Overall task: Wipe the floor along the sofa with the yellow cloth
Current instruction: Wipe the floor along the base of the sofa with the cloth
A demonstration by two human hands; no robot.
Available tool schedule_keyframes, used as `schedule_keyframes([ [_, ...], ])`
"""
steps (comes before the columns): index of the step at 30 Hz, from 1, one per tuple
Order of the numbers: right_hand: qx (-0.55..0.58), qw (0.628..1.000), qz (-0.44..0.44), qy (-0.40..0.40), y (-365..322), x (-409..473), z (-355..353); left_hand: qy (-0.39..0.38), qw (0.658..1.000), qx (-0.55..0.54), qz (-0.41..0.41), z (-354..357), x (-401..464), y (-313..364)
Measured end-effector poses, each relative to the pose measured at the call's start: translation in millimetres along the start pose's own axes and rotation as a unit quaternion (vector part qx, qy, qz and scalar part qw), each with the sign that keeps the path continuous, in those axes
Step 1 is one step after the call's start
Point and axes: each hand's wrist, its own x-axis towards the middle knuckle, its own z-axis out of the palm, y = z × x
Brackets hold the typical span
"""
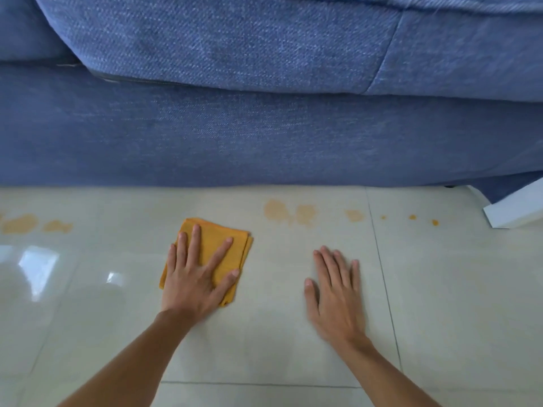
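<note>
A folded yellow cloth (219, 245) lies flat on the pale tiled floor (279, 333) a short way in front of the blue sofa (264, 136). My left hand (195, 274) presses down on it, palm flat and fingers spread over its near left part. My right hand (335, 292) rests flat on the bare tile to the right, fingers together, holding nothing. Orange-brown stains mark the floor along the sofa: a patch at the left (20, 223), a larger one right of the cloth (291, 212), and small spots further right (412, 217).
The sofa's base runs across the whole width, with a seat cushion (235, 45) overhanging it. A white object (517, 208) sits on the floor at the far right by the sofa's corner. Glare reflects off the tiles at the left (38, 265).
</note>
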Motion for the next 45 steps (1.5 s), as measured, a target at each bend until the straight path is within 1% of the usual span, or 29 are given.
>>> schedule_keyframes([
  [7, -0.013, 1.000, 0.001, -0.002, -1, 0, 2, -0.003, 0.997, -0.012, -0.081, -8, 51, -31],
  [11, -0.010, 1.000, 0.006, -0.004, -1, 2, 3, 0.004, 0.996, -0.011, -0.085, -6, 85, -16],
  [14, 0.000, 1.000, 0.005, -0.005, -1, 1, 3, 0.006, 0.998, -0.013, -0.062, -2, 103, 18],
  [16, 0.017, 1.000, 0.004, 0.007, 1, 1, 4, 0.002, 0.999, -0.022, -0.029, 0, 109, 55],
  [20, 0.135, 0.988, -0.010, 0.079, 11, 1, 0, -0.014, 0.999, -0.024, 0.046, 4, 98, 122],
  [21, 0.146, 0.985, -0.011, 0.089, 16, 0, -4, -0.019, 0.998, -0.021, 0.062, 4, 91, 131],
  [24, 0.095, 0.991, -0.002, 0.091, 39, -7, -10, -0.019, 0.995, -0.020, 0.099, 4, 60, 138],
  [27, 0.029, 0.997, 0.038, 0.064, 62, -14, -11, -0.014, 0.992, -0.024, 0.121, 4, 25, 120],
  [29, 0.001, 0.998, 0.049, 0.038, 67, -17, -10, -0.008, 0.994, -0.020, 0.110, 5, 7, 97],
  [31, -0.008, 0.998, 0.052, 0.025, 67, -20, -9, 0.002, 0.997, -0.018, 0.075, 4, 2, 70],
  [34, -0.013, 0.998, 0.054, 0.020, 65, -21, -8, -0.003, 1.000, -0.015, 0.002, -1, 20, 37],
  [37, -0.009, 0.998, 0.054, 0.029, 67, -21, -4, -0.004, 0.999, -0.011, -0.047, -4, 56, 27],
  [39, -0.005, 0.998, 0.053, 0.034, 67, -21, -3, -0.003, 0.998, -0.015, -0.062, -4, 80, 34],
  [41, -0.006, 0.998, 0.049, 0.035, 68, -21, -2, -0.008, 0.998, -0.016, -0.059, -4, 99, 53],
  [43, 0.002, 0.998, 0.047, 0.042, 68, -21, -2, -0.015, 0.999, -0.013, -0.037, -1, 114, 86],
  [45, 0.037, 0.997, 0.043, 0.060, 69, -21, -3, -0.024, 0.999, -0.017, 0.013, 3, 118, 133],
])
